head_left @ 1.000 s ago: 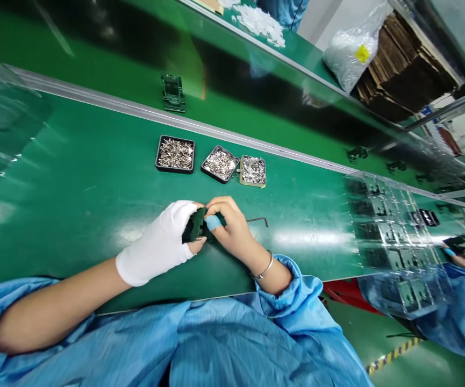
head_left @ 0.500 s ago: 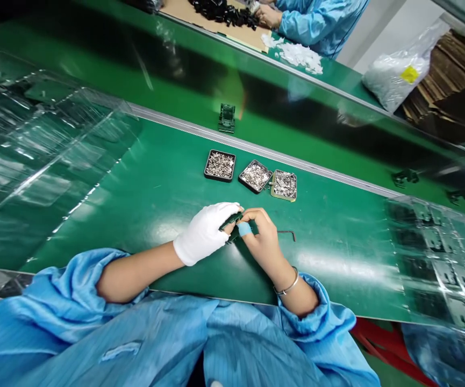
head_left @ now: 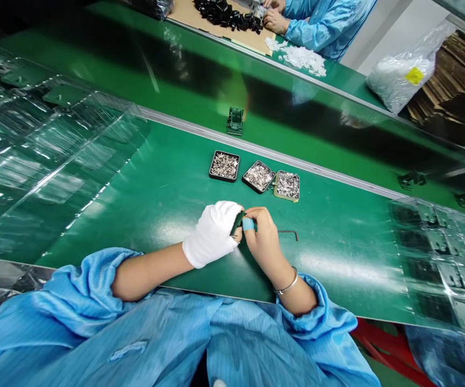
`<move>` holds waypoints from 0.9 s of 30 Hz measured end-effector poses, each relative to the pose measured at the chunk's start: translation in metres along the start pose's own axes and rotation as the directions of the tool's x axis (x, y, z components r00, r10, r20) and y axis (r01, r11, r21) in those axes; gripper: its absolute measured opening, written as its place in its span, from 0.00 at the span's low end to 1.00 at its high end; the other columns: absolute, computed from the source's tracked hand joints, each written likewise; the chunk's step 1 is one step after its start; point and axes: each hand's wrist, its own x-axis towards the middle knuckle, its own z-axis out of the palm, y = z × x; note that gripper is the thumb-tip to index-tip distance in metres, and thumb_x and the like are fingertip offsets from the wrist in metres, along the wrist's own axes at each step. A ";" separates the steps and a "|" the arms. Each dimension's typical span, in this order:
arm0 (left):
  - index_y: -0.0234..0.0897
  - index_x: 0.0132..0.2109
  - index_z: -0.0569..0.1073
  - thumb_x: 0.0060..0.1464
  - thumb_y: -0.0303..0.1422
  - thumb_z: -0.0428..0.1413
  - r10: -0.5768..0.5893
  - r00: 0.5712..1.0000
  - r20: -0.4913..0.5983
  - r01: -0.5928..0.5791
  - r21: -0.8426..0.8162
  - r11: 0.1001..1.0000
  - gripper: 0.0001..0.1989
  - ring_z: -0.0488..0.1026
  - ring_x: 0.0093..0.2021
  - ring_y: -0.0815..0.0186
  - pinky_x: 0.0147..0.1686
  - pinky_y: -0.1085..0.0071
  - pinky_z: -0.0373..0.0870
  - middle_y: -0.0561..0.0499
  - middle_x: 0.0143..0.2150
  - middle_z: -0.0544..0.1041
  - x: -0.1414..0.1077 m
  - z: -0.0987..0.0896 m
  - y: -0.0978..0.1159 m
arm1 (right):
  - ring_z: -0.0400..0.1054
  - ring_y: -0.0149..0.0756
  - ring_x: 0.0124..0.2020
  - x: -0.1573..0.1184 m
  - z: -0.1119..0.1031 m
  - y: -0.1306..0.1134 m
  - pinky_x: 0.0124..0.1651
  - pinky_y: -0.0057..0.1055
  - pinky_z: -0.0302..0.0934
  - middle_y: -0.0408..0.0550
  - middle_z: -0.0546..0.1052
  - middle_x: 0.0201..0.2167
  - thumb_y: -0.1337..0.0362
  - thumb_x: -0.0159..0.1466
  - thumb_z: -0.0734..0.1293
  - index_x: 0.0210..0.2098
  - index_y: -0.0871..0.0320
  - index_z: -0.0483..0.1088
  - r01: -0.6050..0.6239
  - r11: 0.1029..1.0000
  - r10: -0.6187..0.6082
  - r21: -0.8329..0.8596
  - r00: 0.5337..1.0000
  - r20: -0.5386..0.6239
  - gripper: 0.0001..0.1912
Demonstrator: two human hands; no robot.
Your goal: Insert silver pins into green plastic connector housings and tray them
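Observation:
My left hand [head_left: 215, 232], in a white glove with bare fingertips, is closed around a small green circuit board [head_left: 237, 221]. Most of the board is hidden by the fingers. My right hand [head_left: 263, 236], bare with blue tape on the thumb, pinches at the board's right edge; whether a small part sits between those fingertips cannot be made out. A hex key [head_left: 291, 233] lies on the green table just right of my right hand. Beyond the hands stand a left tray [head_left: 224, 165], a middle tray [head_left: 258, 177] and a right tray [head_left: 287, 185], all filled with small shiny metal parts.
Clear plastic blister trays [head_left: 55, 161] lie at the left, and more blister trays [head_left: 437, 242] with boards at the right. Behind the metal rail rests another circuit board [head_left: 235, 121]. Across the divider, a co-worker's hands [head_left: 276, 20] work beside black parts [head_left: 228, 15].
My left hand has turned the circuit board to a steeper angle, so less of it shows. My right fingers stay at its edge. The whole view has shifted slightly.

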 end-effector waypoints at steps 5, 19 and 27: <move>0.34 0.51 0.62 0.49 0.32 0.55 -0.044 0.998 0.051 0.055 -0.235 0.970 0.22 0.69 0.49 0.54 0.51 0.57 0.68 0.42 0.47 0.69 -0.001 0.003 -0.008 | 0.71 0.36 0.42 0.006 -0.010 0.008 0.48 0.36 0.66 0.47 0.74 0.40 0.67 0.60 0.63 0.42 0.55 0.65 -0.117 0.982 0.101 0.150 0.989 0.112 0.10; 0.35 0.49 0.62 0.50 0.39 0.54 -0.116 0.979 0.168 0.183 -0.472 0.863 0.21 0.69 0.51 0.55 0.54 0.54 0.67 0.43 0.48 0.70 0.003 -0.008 -0.016 | 0.69 0.46 0.49 0.100 -0.046 0.034 0.53 0.39 0.61 0.56 0.76 0.45 0.72 0.61 0.60 0.42 0.60 0.74 -0.107 0.784 0.269 -0.611 0.946 0.180 0.14; 0.34 0.53 0.62 0.56 0.37 0.52 -0.162 0.981 0.102 0.192 -0.535 0.823 0.19 0.72 0.51 0.59 0.55 0.55 0.68 0.42 0.48 0.73 0.007 -0.008 -0.024 | 0.71 0.45 0.43 0.109 -0.031 0.033 0.46 0.36 0.62 0.60 0.76 0.44 0.73 0.63 0.57 0.44 0.62 0.71 -0.144 0.655 0.372 -0.742 0.916 0.151 0.15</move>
